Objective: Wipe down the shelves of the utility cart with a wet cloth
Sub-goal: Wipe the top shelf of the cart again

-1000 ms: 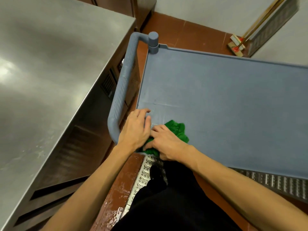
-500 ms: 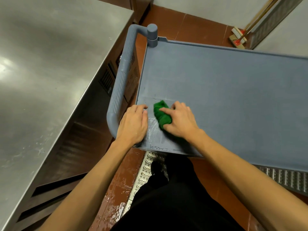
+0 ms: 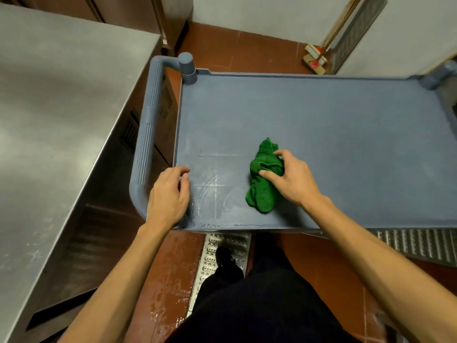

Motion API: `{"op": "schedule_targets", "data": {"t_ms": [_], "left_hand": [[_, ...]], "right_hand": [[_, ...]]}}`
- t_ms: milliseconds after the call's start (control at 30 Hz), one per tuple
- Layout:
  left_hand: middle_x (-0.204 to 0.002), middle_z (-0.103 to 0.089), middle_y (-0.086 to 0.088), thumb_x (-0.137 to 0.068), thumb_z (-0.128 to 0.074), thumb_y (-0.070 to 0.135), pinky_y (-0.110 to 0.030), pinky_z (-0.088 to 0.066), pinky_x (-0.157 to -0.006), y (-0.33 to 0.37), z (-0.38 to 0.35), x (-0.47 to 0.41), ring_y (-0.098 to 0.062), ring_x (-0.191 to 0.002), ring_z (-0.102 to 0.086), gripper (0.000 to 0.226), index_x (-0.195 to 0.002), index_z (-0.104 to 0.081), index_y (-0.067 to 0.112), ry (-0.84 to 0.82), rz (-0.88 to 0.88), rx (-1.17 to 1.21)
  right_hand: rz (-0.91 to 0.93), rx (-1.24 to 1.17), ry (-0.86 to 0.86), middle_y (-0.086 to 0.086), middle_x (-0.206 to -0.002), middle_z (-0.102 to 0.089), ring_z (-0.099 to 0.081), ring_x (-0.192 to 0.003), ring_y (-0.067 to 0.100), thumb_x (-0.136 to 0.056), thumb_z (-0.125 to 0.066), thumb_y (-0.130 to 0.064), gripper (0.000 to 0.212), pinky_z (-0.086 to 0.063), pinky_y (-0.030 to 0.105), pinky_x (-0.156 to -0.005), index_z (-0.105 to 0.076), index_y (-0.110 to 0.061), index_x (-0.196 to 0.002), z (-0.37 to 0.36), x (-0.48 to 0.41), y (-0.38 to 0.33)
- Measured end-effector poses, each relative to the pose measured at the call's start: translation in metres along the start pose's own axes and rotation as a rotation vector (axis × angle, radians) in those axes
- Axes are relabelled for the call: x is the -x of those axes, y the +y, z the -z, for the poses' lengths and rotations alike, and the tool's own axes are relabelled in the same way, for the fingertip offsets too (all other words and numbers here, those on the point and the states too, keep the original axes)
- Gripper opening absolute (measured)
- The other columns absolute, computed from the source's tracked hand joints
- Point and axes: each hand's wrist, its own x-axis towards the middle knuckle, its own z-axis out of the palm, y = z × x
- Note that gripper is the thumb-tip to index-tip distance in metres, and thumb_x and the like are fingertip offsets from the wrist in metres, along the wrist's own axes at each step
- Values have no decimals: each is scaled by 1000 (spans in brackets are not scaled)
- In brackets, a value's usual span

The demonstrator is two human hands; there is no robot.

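The grey-blue utility cart's top shelf [image 3: 321,125] fills the middle of the view. A crumpled green cloth [image 3: 262,194] lies on it near the front edge, and my right hand [image 3: 291,179] grips the cloth from the right, thumb and fingers curled into its folds. Wet streaks [image 3: 212,191] shine on the shelf left of the cloth. My left hand [image 3: 168,196] rests on the shelf's near-left corner rim with loosely bent fingers, holding nothing. The lower shelves are hidden under the top one.
The cart's ribbed handle [image 3: 146,144] runs along its left side, close to a stainless steel counter [image 3: 61,115]. A broom [image 3: 319,58] leans on the wall behind the cart. A metal floor drain grate [image 3: 222,248] lies on the wet red tile floor.
My right hand has slid the green cloth from the near-left corner rightward across the shelf, leaving wet streaks. My left hand stays at the corner rim.
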Motion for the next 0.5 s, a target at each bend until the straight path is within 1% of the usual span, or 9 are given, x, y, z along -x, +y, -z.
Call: {"op": "schedule_targets", "data": {"t_ms": [67, 133, 167, 200, 233, 300, 367, 433, 500], "left_hand": [[-113, -63, -3, -103, -50, 24, -37, -53, -87, 1, 1, 1, -17, -102, -59, 24, -123, -61, 16, -15, -26, -19], [-115, -64, -4, -101, -54, 21, -37, -50, -88, 7, 0, 0, -21, -106, -60, 24, -123, -61, 14, -30, -56, -47], [-116, -64, -5, -100, -56, 19, -38, -49, -90, 13, -3, -2, -23, -108, -60, 24, -123, -61, 14, -35, -75, -52], [-116, -65, -5, -98, -56, 19, -38, -47, -92, 22, -8, -4, -25, -109, -61, 25, -122, -61, 13, -46, -98, -46], [-116, -66, -6, -96, -56, 22, -36, -46, -93, 34, -14, -7, -26, -110, -62, 29, -122, -62, 12, -68, -122, -28], [-118, -66, -6, -91, -54, 32, -31, -44, -95, 64, -31, -12, -25, -111, -62, 41, -125, -61, 11, -137, -180, 32], [-127, -63, -5, -90, -55, 40, -30, -43, -99, 101, -53, -16, -21, -117, -59, 52, -134, -56, 13, -222, -239, 75], [-145, -51, -3, -90, -61, 43, -32, -39, -108, 136, -76, -20, -18, -130, -50, 66, -148, -43, 17, -296, -300, 121], [-162, -32, -1, -88, -64, 52, -32, -28, -119, 167, -97, -26, -16, -148, -31, 83, -157, -27, 24, -342, -359, 142]], "right_hand": [[35, -4, 44, 11, -115, -70, -63, -106, 37, -92, -63, -46, 46, -51, 43, -88, -58, -19, -128, 10, 8, 8], [63, -24, 100, 15, -93, -72, -63, -91, 41, -97, -57, -37, 25, -51, 42, -76, -66, -17, -110, 23, 16, 18], [71, -37, 124, 16, -86, -70, -62, -85, 42, -98, -55, -33, 20, -49, 42, -71, -66, -17, -102, 29, 20, 23], [73, -53, 143, 16, -82, -69, -62, -82, 41, -99, -54, -30, 18, -48, 41, -69, -67, -17, -99, 36, 23, 28], [73, -71, 154, 15, -81, -69, -62, -81, 40, -99, -54, -27, 17, -46, 40, -69, -68, -18, -100, 43, 26, 33], [78, -127, 163, 11, -85, -72, -65, -83, 34, -99, -55, -24, 20, -46, 37, -71, -71, -21, -110, 54, 32, 45], [90, -199, 163, 5, -94, -75, -68, -90, 26, -98, -57, -23, 23, -50, 36, -77, -71, -25, -116, 68, 38, 59], [117, -250, 170, 2, -105, -75, -68, -99, 23, -96, -59, -23, 26, -51, 39, -85, -71, -23, -118, 85, 44, 73], [149, -255, 180, 2, -109, -74, -66, -104, 23, -93, -59, -23, 28, -48, 37, -90, -72, -19, -117, 101, 49, 84]]}}
